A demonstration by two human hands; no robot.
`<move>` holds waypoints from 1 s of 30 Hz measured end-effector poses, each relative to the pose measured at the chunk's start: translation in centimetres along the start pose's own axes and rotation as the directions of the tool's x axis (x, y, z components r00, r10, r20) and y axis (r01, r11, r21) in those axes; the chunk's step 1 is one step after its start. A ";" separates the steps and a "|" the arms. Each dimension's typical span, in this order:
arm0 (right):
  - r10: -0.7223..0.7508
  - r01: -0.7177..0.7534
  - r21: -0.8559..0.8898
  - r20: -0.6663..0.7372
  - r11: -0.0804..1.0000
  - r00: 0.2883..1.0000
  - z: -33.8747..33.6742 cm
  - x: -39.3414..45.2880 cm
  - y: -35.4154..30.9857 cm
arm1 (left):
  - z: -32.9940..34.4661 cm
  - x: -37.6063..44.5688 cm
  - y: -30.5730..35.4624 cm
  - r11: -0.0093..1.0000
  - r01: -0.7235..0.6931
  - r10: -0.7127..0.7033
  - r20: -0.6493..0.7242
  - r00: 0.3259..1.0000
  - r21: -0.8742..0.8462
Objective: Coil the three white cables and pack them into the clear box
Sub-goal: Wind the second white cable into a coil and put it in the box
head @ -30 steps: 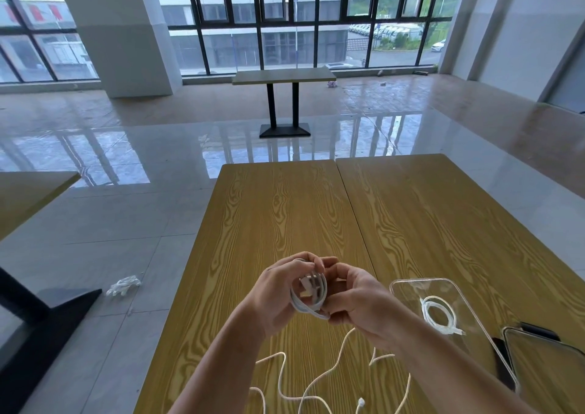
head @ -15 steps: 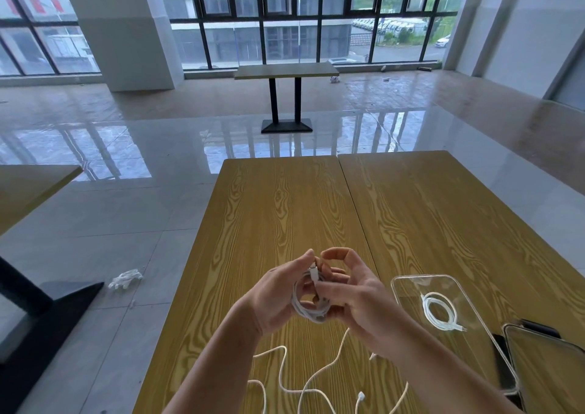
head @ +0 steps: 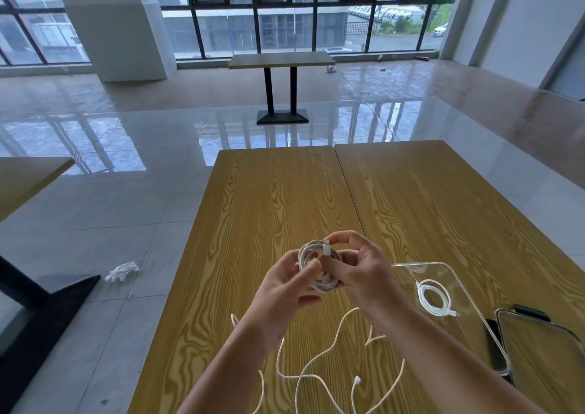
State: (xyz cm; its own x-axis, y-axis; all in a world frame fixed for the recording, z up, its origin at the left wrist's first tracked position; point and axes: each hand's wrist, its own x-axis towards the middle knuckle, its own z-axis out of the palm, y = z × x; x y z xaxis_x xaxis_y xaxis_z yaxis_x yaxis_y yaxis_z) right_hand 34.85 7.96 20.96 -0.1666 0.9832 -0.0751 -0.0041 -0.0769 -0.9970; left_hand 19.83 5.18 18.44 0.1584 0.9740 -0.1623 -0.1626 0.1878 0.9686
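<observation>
Above a wooden bench (head: 272,198), both hands hold one coiled white cable (head: 318,266). The left hand (head: 285,290) curls its fingers around the coil; the right hand (head: 357,271) pinches its plug at the top. A second coil (head: 434,297) lies in the clear box (head: 408,271) to the right. A loose cable (head: 319,366) sprawls below.

wood table, plastic box, shiny floor

Table (head: 285,198) is grainy yellow wood; the clear box (head: 443,271) looks like glossy plastic, floor tiles (head: 126,208) mirror-glossy.
</observation>
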 end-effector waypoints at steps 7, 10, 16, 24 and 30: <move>-0.014 0.006 -0.085 -0.091 0.996 0.996 0.1 0.1 1.2 | 1.0 -0.5 -0.4 0.993 -0.052 0.075 -0.212 0.974 0.108; -0.050 0.037 -0.131 -0.095 0.991 0.994 -0.1 0.0 1.1 | 0.8 -0.4 -0.5 0.992 -0.054 0.078 -0.224 0.971 0.112; -0.011 -0.001 -0.076 -0.151 0.997 0.988 -1.0 -0.2 1.4 | -0.1 -0.6 -0.9 0.994 -0.069 0.069 0.006 0.998 0.085; 0.145 -0.139 0.045 -0.203 0.989 0.968 -1.6 -0.4 1.4 | 0.4 -0.3 -1.1 0.937 -0.244 0.246 0.022 0.969 0.250; 0.189 -0.132 0.217 -0.263 0.967 0.946 -2.2 -0.6 1.1 | 0.6 0.1 -1.4 0.943 -0.237 0.269 -0.117 0.956 0.232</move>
State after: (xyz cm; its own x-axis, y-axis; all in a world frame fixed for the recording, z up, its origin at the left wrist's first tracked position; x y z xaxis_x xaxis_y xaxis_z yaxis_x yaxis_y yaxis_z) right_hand 37.13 7.65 19.83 0.1010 0.9594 -0.2635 -0.1960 -0.2405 -0.9507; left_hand 20.68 4.95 17.20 -0.0068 0.9965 0.0837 0.0348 -0.0834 0.9959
